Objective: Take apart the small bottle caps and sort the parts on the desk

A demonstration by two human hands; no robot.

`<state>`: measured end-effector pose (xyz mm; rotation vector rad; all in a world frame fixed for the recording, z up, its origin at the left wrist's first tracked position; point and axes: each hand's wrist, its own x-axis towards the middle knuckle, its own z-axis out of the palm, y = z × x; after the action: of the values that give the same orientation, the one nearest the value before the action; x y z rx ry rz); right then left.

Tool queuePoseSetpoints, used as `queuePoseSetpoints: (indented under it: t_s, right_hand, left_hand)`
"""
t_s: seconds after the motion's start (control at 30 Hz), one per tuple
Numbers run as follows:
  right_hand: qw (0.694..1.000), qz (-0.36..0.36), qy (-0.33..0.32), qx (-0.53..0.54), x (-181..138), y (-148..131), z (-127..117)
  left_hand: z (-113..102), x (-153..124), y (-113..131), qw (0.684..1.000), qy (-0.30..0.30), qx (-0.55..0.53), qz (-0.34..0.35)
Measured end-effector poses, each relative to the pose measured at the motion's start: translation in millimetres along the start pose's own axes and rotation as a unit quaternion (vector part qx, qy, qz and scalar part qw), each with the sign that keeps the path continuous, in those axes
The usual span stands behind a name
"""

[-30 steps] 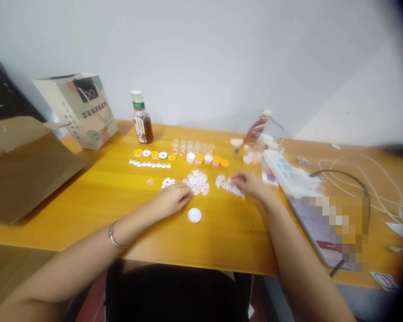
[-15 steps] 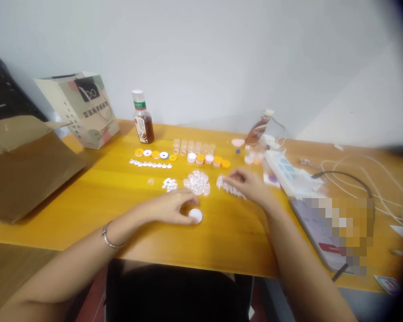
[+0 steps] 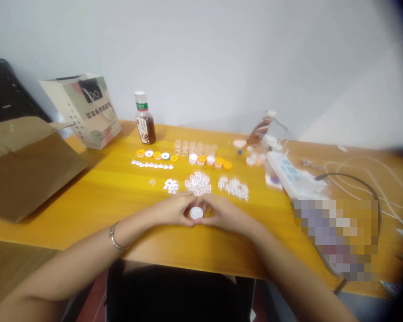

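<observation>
A small white round cap (image 3: 196, 213) sits near the front of the yellow table (image 3: 114, 197). My left hand (image 3: 174, 209) and my right hand (image 3: 221, 212) meet at it, fingers curled around its two sides. Just beyond my hands lie three piles of tiny clear and white parts (image 3: 197, 183). Farther back runs a row of orange and white rings (image 3: 156, 154), a line of tiny white pieces (image 3: 151, 165), clear vials (image 3: 194, 146) and orange and white caps (image 3: 209, 160).
A brown tea bottle (image 3: 145, 120) and a printed paper bag (image 3: 83, 109) stand at the back left. An open cardboard box (image 3: 23, 165) sits far left. A tilted bottle (image 3: 260, 127), a white power strip (image 3: 288, 172) and cables (image 3: 355, 179) fill the right side.
My left hand drew back from the parts pile to the white cap. My right hand left the right pile and came in to meet it at the cap.
</observation>
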<state>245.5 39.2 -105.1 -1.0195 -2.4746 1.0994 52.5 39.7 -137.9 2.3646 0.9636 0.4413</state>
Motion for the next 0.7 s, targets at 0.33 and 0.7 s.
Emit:
queuePoseSetpoints:
  t_s: [0.33, 0.7]
  right_hand:
    - [0.977, 0.017, 0.207, 0.056, -1, 17, -28]
    - [0.889, 0.204, 0.405, -0.064, 20, 94, -82]
  left_hand:
    - [0, -1, 2, 1.0, -0.004, -0.021, -0.019]
    - [2, -3, -1, 1.0, 0.002, -0.01, -0.011]
